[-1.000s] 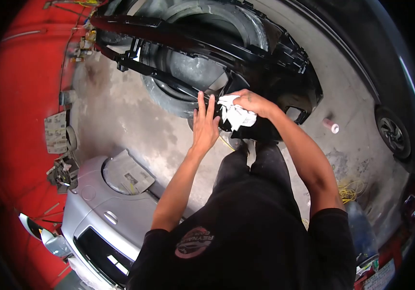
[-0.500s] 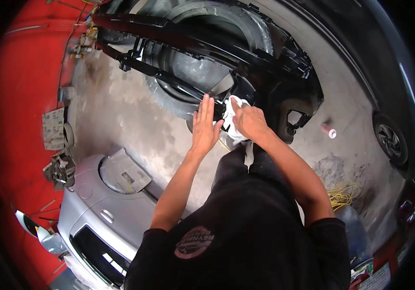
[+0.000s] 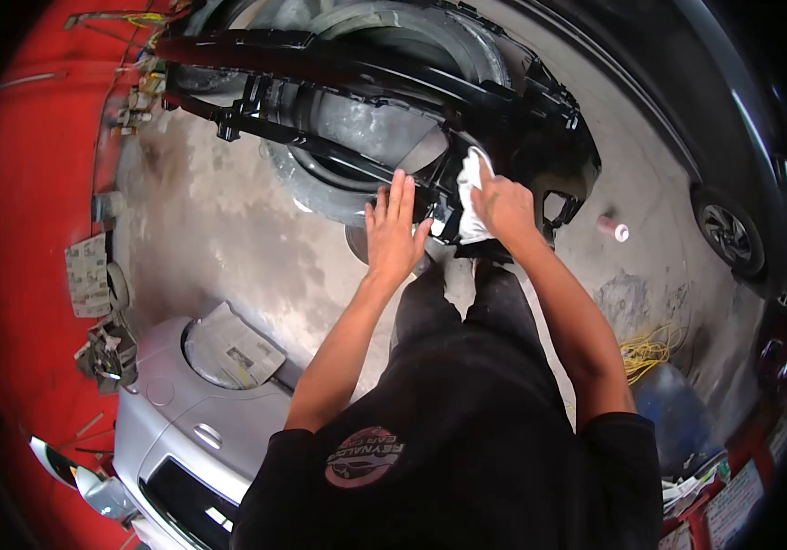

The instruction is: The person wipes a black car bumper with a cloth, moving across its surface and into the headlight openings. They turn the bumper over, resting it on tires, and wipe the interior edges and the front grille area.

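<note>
A glossy black car bumper cover (image 3: 366,69) lies across stacked tires (image 3: 320,194) in front of me. My right hand (image 3: 505,207) presses a crumpled white cloth (image 3: 472,203) against the bumper's near end, with its fingers closed on the cloth. To its left, my left hand (image 3: 393,231) rests flat by the bumper's lower black strip, fingers stretched out and thumb apart. Nothing is held in it. The palm side and the exact contact under this hand are hidden.
A silver bumper (image 3: 192,380) with newspaper (image 3: 233,346) on it is at lower left. At right stand a dark car with its wheel (image 3: 731,229), a pinkish bottle (image 3: 615,228), a yellow cord (image 3: 647,353) and a blue barrel (image 3: 673,408). The left wall (image 3: 27,183) is red.
My right hand has slid the white cloth to the right along the bumper's end, away from my left hand. The left hand stays close to the same spot. The view has shifted slightly.
</note>
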### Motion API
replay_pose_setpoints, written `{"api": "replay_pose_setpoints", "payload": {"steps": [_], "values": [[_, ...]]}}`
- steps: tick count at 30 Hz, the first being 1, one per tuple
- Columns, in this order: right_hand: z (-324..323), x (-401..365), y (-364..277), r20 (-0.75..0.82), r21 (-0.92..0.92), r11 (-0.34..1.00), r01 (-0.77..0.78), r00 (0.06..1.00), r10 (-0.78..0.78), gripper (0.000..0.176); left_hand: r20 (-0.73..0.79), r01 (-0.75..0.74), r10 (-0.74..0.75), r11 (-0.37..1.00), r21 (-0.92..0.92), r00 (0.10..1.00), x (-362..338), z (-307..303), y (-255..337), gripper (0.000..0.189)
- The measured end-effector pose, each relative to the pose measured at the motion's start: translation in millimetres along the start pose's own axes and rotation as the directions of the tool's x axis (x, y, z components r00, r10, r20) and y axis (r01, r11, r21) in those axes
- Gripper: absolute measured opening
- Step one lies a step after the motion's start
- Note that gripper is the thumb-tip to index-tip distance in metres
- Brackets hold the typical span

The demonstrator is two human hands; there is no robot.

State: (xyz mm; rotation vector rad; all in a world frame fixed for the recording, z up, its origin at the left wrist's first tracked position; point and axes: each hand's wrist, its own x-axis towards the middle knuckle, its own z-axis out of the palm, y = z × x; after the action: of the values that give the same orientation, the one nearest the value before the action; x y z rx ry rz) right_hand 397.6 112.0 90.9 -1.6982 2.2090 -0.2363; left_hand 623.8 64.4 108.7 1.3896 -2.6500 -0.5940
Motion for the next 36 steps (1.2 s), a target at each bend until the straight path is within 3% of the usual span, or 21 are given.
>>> {"api": "replay_pose_setpoints", "payload": {"steps": [1, 3, 4, 6, 8, 9, 10, 12, 13, 14, 15, 16, 17, 18, 20, 24, 27, 30, 32, 34, 36], "values": [[9.0, -12.9, -1.0, 0.0, -0.009, 1.0, -0.011, 1.0, 0.011, 0.069, -0.01, -0.016, 0.016, 1.0, 0.01, 1.0, 0.0, -0.7, -1.2, 0.087], [34.6, -43.0, -4.6, -0.109, 0.18, 0.98, -0.084, 0.989, 0.104, 0.081, -0.013, -0.049, 0.049, 0.999, 0.014, 0.999, -2.1, 1.0, -5.2, 0.088], [40.1, -54.1, -17.2, -0.027, 0.194, 0.967, -0.166, 0.984, 0.174, 0.088, -0.014, -0.07, 0.07, 0.998, -0.003, 0.997, -1.2, 2.7, -7.2, 0.088], [44.1, -72.4, -37.1, 0.13, 0.323, 0.895, -0.308, 0.951, 0.28, 0.08, -0.017, -0.058, 0.058, 0.998, -0.026, 0.998, -2.9, 6.4, -8.8, 0.089], [58.3, -95.2, -37.1, 0.199, 0.427, 0.861, -0.277, 0.957, 0.209, 0.061, -0.026, -0.101, 0.1, 0.994, -0.045, 0.995, -3.1, 8.8, -11.3, 0.09], [72.0, -108.7, -33.1, 0.331, 0.471, 0.843, -0.26, 0.938, 0.105, 0.042, -0.02, -0.108, 0.107, 0.993, -0.05, 0.994, -2.8, 8.8, -14.3, 0.089], [51.6, -121.7, -42.7, 0.472, 0.62, 0.715, -0.324, 0.882, -0.01, 0.036, -0.013, -0.107, 0.106, 0.993, -0.054, 0.994, -4.1, 5.4, -17.0, 0.089], [54.7, -145.6, -48.4, 0.419, 0.663, 0.663, -0.347, 0.906, 0.054, 0.036, -0.013, -0.147, 0.146, 0.988, -0.054, 0.989, -5.0, -3.9, -26.2, 0.088], [57.6, -142.5, -45.6, 0.212, 0.723, 0.63, -0.282, 0.959, 0.185, 0.038, -0.002, -0.202, 0.203, 0.976, -0.08, 0.979, -4.1, -10.0, -31.9, 0.088], [63.2, -137.1, -43.8, 0.003, 0.772, 0.602, -0.206, 0.948, 0.32, 0.041, 0.014, -0.258, 0.26, 0.961, -0.105, 0.965, -6.7, -15.4, -37.0, 0.088], [48.7, -125.0, -44.5, -0.125, 0.738, 0.649, -0.184, 0.908, 0.4, 0.052, 0.031, -0.261, 0.269, 0.954, -0.145, 0.963, -5.6, -20.1, -38.8, 0.088], [35.4, -107.4, -46.4, -0.281, 0.581, 0.802, -0.14, 0.89, 0.359, 0.057, 0.027, -0.272, 0.279, 0.952, -0.143, 0.96, -3.8, -22.0, -40.9, 0.088], [15.4, -91.1, -60.7, -0.288, 0.537, 0.828, -0.163, 0.887, 0.361, 0.055, 0.059, -0.276, 0.285, 0.953, -0.124, 0.957, -2.8, -23.5, -42.7, 0.09], [26.0, -71.1, -58.4, -0.325, 0.411, 0.906, -0.102, 0.912, 0.25, 0.056, 0.094, -0.279, 0.289, 0.954, -0.105, 0.953, -2.7, -24.5, -44.6, 0.091], [24.4, -37.6, -76.9, -0.116, 0.163, 0.981, -0.107, 0.985, 0.126, 0.055, 0.092, -0.29, 0.299, 0.951, -0.105, 0.95, -3.4, -20.9, -44.7, 0.09], [34.5, -61.6, -44.5, -0.117, 0.408, 0.912, -0.043, 0.988, 0.099, 0.054, 0.037, -0.292, 0.298, 0.949, -0.12, 0.954, -4.3, -15.7, -43.5, 0.089], [34.0, -80.1, -31.1, -0.045, 0.273, 0.953, -0.134, 0.987, 0.152, 0.054, 0.069, -0.28, 0.286, 0.956, -0.082, 0.956, -4.5, -21.9, -43.2, 0.088], [12.2, -72.2, -30.3, -0.293, 0.289, 0.933, -0.212, 0.909, 0.297, 0.047, 0.09, -0.303, 0.306, 0.952, -0.053, 0.948, 2.2, -26.2, -49.0, 0.088], [-5.0, -59.0, -46.0, -0.281, 0.242, 0.95, -0.198, 0.923, 0.264, 0.046, 0.129, -0.311, 0.315, 0.949, -0.047, 0.94, -2.4, -28.6, -51.9, 0.088], [27.3, -50.6, -48.5, -0.197, 0.01, 0.998, -0.069, 0.978, 0.07, 0.048, 0.115, -0.299, 0.31, 0.949, -0.101, 0.944, 2.2, -29.0, -47.0, 0.088], [32.2, -48.3, -48.7, -0.145, 0.013, 0.992, -0.122, 0.982, 0.122, 0.05, 0.135, -0.295, 0.303, 0.952, -0.077, 0.943, 4.8, -26.3, -47.1, 0.09]]}}
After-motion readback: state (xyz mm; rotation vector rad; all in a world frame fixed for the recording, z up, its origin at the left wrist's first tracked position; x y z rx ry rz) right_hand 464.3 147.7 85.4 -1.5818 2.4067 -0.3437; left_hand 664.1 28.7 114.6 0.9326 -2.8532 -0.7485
